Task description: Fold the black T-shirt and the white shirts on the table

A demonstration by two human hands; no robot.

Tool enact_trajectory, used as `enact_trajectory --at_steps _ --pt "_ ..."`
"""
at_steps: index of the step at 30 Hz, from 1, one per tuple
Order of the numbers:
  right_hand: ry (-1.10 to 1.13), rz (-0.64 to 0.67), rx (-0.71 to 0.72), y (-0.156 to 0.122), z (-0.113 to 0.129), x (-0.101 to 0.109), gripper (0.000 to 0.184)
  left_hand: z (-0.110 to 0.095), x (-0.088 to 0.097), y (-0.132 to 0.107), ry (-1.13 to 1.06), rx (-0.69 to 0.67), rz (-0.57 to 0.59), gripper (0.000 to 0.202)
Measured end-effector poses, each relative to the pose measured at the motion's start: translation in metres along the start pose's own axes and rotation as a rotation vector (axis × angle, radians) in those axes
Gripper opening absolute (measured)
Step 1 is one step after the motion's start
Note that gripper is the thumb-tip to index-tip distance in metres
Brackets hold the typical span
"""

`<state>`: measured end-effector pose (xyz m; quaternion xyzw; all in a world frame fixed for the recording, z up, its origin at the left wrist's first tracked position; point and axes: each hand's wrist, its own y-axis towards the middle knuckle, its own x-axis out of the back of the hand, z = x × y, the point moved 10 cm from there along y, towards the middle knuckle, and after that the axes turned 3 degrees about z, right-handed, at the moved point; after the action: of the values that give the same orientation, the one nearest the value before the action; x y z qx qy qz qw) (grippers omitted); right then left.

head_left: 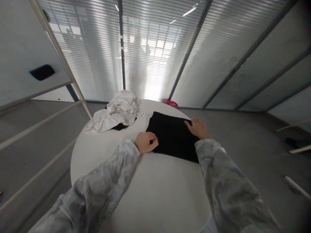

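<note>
A black folded cloth, perhaps a garment, lies flat on the round white table. Curled at its left edge is my left hand, thumb and fingers closed together; whether cloth is pinched in them is hidden. My right hand rests over the cloth's right edge, thumb stretched apart from the fingers. Both forearms wear grey patterned sleeves.
A crumpled white cloth is heaped at the table's far left, with a black piece under it. Something pink and mesh-like shows at the far edge. Pale bars stand left; ribbed translucent panels rise behind.
</note>
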<state>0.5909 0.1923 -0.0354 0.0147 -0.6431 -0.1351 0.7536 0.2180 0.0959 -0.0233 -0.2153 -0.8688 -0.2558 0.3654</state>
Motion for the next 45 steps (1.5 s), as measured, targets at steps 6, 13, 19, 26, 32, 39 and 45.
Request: enact_trajectory --at_steps 6,13,19,26,32,39,45 --pt "-0.035 -0.073 0.330 -0.125 0.076 0.020 0.076 0.017 0.011 0.009 -0.291 0.003 -0.154 0.034" --pt "0.008 -0.034 0.364 -0.181 0.094 0.005 0.073 0.063 0.004 0.021 -0.184 0.352 -0.296 0.044" --pt "0.009 -0.036 0.363 -0.178 0.098 0.010 0.073 0.075 0.004 0.052 -0.081 0.490 -0.263 0.041" --pt "-0.006 -0.043 0.370 -0.179 0.096 0.009 0.071 0.088 0.000 0.074 -0.115 0.418 -0.286 0.026" --pt "-0.032 -0.019 0.375 -0.182 0.098 0.010 0.068 0.095 -0.005 0.075 -0.089 0.469 -0.296 0.036" --pt "-0.026 -0.001 0.381 -0.187 0.102 0.012 0.069 0.109 0.010 0.080 -0.184 0.396 -0.441 0.030" --pt "-0.030 -0.006 0.339 -0.200 0.099 0.013 0.074 0.126 0.014 0.086 -0.113 0.522 -0.359 0.022"
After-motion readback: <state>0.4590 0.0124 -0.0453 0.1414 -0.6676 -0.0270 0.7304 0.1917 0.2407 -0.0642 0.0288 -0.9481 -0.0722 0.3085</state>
